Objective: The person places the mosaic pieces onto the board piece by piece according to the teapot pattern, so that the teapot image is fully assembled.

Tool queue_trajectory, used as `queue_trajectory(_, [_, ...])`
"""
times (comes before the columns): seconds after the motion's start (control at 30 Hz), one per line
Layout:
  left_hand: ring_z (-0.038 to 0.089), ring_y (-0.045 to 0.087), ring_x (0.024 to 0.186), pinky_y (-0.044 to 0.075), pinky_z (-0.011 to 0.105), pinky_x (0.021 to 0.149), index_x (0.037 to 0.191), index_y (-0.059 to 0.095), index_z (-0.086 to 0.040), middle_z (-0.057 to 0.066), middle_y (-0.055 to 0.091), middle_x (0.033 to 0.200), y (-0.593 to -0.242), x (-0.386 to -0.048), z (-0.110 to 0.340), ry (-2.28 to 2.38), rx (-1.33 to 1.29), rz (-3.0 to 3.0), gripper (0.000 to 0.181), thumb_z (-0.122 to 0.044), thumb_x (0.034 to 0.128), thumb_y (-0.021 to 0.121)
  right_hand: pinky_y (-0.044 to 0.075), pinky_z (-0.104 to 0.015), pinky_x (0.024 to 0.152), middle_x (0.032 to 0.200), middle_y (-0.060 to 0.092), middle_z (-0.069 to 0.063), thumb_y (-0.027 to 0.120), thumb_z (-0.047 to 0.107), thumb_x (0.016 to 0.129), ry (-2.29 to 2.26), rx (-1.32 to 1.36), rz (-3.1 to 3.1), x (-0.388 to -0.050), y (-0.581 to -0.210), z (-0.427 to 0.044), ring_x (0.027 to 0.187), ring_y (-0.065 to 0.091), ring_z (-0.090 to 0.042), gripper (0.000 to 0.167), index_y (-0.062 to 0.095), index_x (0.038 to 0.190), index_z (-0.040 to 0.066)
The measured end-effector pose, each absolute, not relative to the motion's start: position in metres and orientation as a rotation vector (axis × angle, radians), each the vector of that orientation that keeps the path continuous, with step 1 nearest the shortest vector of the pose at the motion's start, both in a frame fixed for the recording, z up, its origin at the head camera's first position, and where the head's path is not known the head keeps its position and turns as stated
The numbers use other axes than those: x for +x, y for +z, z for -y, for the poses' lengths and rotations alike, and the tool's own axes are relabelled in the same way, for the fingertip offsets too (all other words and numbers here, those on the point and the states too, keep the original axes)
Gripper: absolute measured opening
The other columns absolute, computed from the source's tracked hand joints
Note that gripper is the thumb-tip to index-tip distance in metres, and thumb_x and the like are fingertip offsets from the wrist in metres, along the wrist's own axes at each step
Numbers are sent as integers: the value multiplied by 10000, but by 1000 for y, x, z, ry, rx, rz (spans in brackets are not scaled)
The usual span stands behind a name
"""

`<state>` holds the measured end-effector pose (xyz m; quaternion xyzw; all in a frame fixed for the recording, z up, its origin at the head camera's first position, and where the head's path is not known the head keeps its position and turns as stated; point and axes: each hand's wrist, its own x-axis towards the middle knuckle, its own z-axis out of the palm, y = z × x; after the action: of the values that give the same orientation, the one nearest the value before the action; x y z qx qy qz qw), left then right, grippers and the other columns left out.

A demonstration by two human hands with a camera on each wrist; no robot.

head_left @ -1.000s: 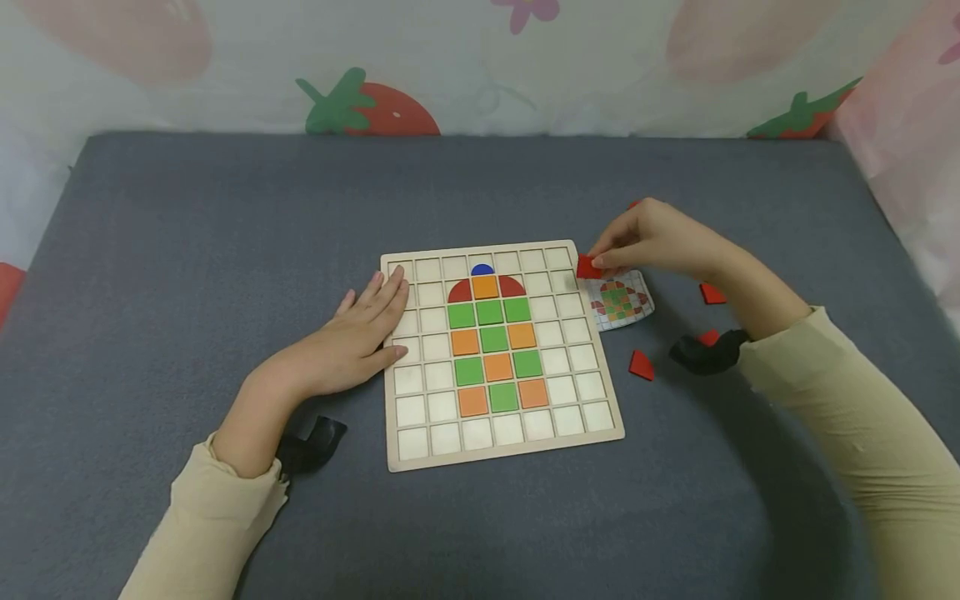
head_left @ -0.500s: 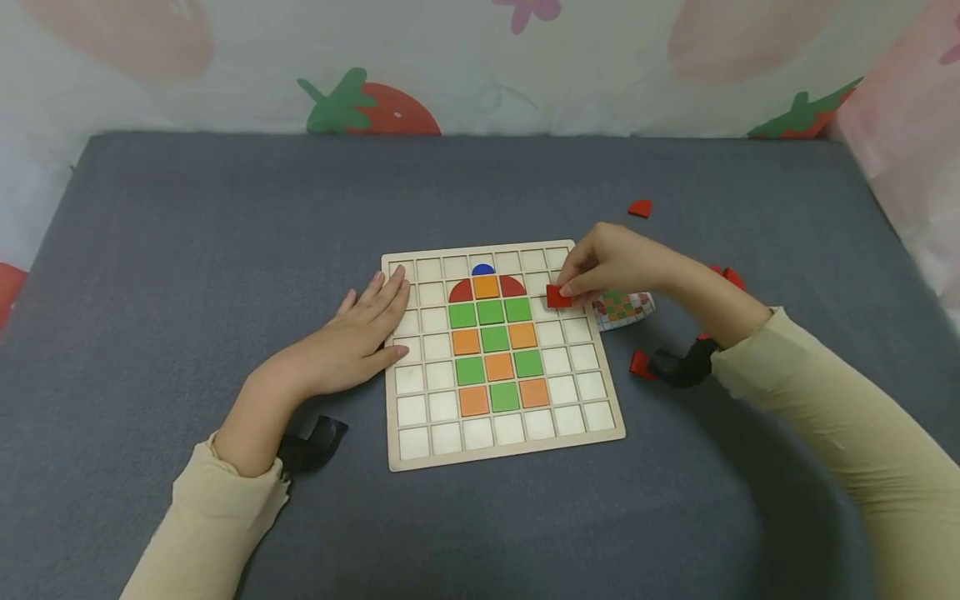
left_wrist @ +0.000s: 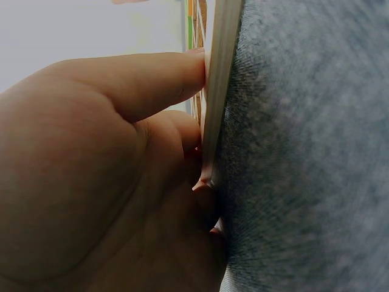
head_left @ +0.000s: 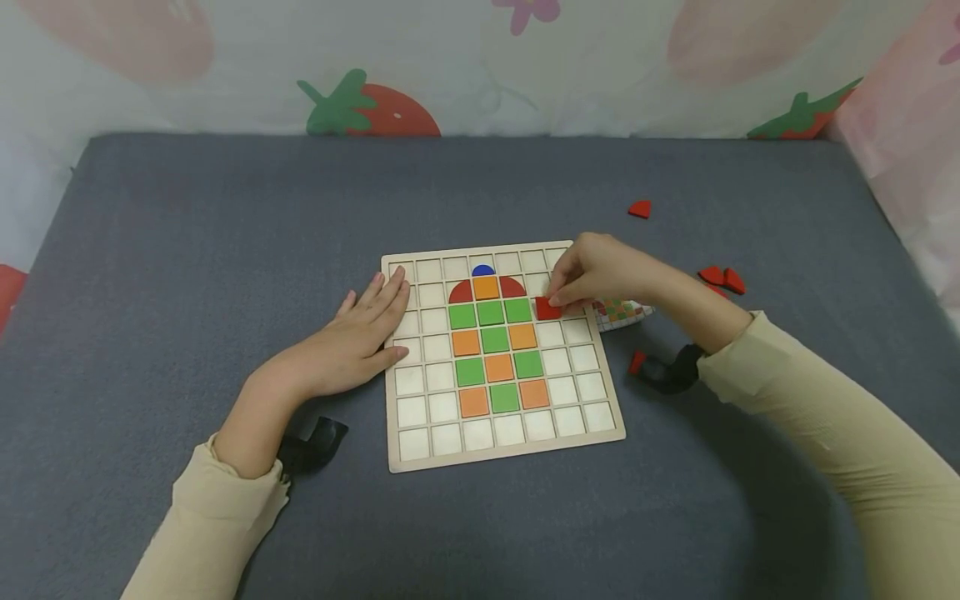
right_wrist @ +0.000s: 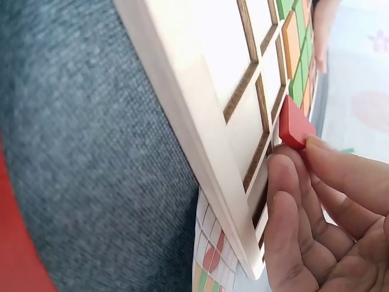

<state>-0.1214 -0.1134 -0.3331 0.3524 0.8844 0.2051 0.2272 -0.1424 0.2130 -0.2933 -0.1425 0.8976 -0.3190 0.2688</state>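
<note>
In the head view, a wooden grid board (head_left: 504, 451) lies on the grey cloth with green and orange squares, dark red quarter-rounds and a blue half-round in its cells. My left hand (head_left: 351, 343) rests flat across its left edge, fingers straight. Thumb and fingertips of my right hand (head_left: 603, 271) pinch a red tile (head_left: 547, 309) over a cell just right of the upper green row. The right wrist view shows that red tile (right_wrist: 295, 125) tilted against the grid; whether it sits in the cell I cannot tell.
A pattern card (head_left: 621, 313) lies partly hidden beneath the right hand and beside the board. Loose red quarter-round pieces (head_left: 640, 209) are scattered to the right, one (head_left: 637, 362) partly behind the black wrist mount (head_left: 671, 373). A strawberry-print curtain (head_left: 562, 75) hangs behind the table.
My right hand has carried the red tile left and toward me, from the board's upper right edge onto the grid. The left hand has stayed in place.
</note>
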Motion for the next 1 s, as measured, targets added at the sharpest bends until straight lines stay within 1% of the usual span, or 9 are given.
queue_trajectory(0.17, [287, -135, 1417, -27, 547, 1103, 1495, 20, 18, 134, -105, 1566, -333, -121, 113, 567, 974, -2436, 695, -244, 1005, 438, 493, -293, 566, 727, 697, -59, 701, 65, 845, -847, -353, -2433, -142, -295, -210, 606, 634, -176, 59, 735, 833, 19])
queue_trajectory(0.53, [280, -139, 1417, -26, 549, 1102, 1496, 17, 16, 127, -108, 1566, -334, -122, 114, 567, 971, -2436, 698, -246, 1005, 439, 505, -294, 579, 731, 700, -61, 702, 62, 842, -857, -312, -2434, -142, -294, -210, 623, 647, -178, 58, 738, 839, 17])
queue_trajectory(0.83, [295, -134, 1417, -25, 555, 1100, 1494, 20, 23, 140, -103, 1565, -334, -122, 113, 573, 977, -2436, 694, -244, 1007, 436, 523, -294, 641, 765, 707, -62, 720, 70, 829, -908, -284, -2431, -141, -293, -215, 670, 645, -168, 77, 747, 871, 13])
queue_trajectory(1.0, [303, -130, 1417, -22, 560, 1098, 1494, 24, 25, 146, -98, 1565, -333, -121, 113, 585, 981, -2433, 694, -251, 1008, 436, 541, -318, 681, 832, 712, -97, 683, 20, 844, -1009, -288, -2399, -139, -288, -224, 714, 665, -196, 85, 731, 895, -28])
